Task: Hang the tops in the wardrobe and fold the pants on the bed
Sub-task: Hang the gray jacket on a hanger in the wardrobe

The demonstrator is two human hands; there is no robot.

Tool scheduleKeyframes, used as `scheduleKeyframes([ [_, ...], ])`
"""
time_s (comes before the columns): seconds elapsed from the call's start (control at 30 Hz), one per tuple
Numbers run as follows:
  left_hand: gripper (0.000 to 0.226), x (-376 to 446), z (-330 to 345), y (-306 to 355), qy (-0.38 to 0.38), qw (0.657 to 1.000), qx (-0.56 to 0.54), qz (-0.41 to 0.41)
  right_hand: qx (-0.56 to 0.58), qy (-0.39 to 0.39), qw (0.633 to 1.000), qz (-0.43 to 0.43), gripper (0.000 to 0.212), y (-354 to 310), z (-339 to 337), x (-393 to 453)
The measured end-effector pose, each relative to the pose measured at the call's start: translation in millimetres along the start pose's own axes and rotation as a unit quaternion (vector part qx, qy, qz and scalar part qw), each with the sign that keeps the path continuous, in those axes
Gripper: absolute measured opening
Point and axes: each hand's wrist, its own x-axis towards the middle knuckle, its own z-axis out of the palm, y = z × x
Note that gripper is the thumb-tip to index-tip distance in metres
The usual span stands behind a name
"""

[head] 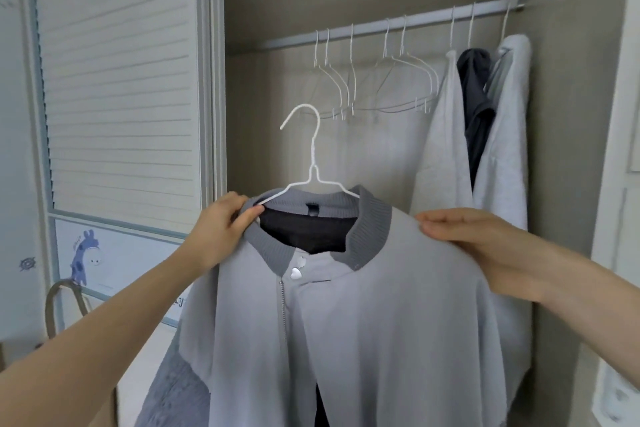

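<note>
We hold the pale grey zip-up jacket (363,305) on its white wire hanger (311,156) below the wardrobe's metal rail (391,24). Our left hand (221,229) pinches the ribbed collar; our right hand (485,246) grips the shoulder. Loosely seated, the jacket may slide off while we lift.

At left we see a louvred white door (114,80), and below it a panel bearing a blue giraffe drawing (85,256). Near the lower-left corner we see a curved brown handle (57,302); what it belongs to is unclear.
</note>
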Motion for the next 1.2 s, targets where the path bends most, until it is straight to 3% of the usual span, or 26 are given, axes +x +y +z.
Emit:
scheduleKeyframes([
  [0.17, 0.036, 38, 31, 32, -0.055, 0.996, 0.071, -0.018, 0.066, 0.157, 0.985, -0.023, 0.033, -19, 18, -7],
  [0.27, 0.024, 54, 45, 66, -0.117, 0.99, -0.075, -0.018, 0.075, 0.225, 0.97, -0.044, 0.031, -32, 25, -5],
  [0.33, 0.033, 55, 55, 91, -0.169, 0.973, -0.156, -0.026, 0.061, 0.262, 0.961, -0.062, 0.031, -43, 26, -3],
  [0.4, 0.047, 53, 63, 114, -0.208, 0.956, -0.203, -0.035, 0.053, 0.296, 0.951, -0.069, 0.03, -53, 22, -1],
  [0.53, 0.043, 40, 73, 159, -0.297, 0.914, -0.277, -0.012, 0.02, 0.36, 0.928, -0.088, 0.029, -69, 9, 4],
  [0.7, 0.063, 30, 84, 185, -0.313, 0.913, -0.255, 0.065, -0.026, 0.43, 0.893, -0.13, 0.032, -82, -11, 18],
  [0.8, 0.071, 23, 90, 189, -0.333, 0.895, -0.288, 0.071, -0.047, 0.445, 0.884, -0.136, 0.024, -84, -19, 27],
  [0.87, 0.081, 17, 98, 194, -0.331, 0.895, -0.288, 0.076, -0.083, 0.454, 0.877, -0.132, 0.032, -83, -22, 36],
  [1.03, 0.116, 7, 132, 207, -0.284, 0.924, -0.24, 0.094, -0.137, 0.479, 0.855, -0.142, 0.041, -89, -24, 59],
  [1.2, 0.123, 18, 146, 207, -0.228, 0.949, -0.199, 0.09, -0.155, 0.451, 0.866, -0.148, 0.041, -94, -22, 81],
])
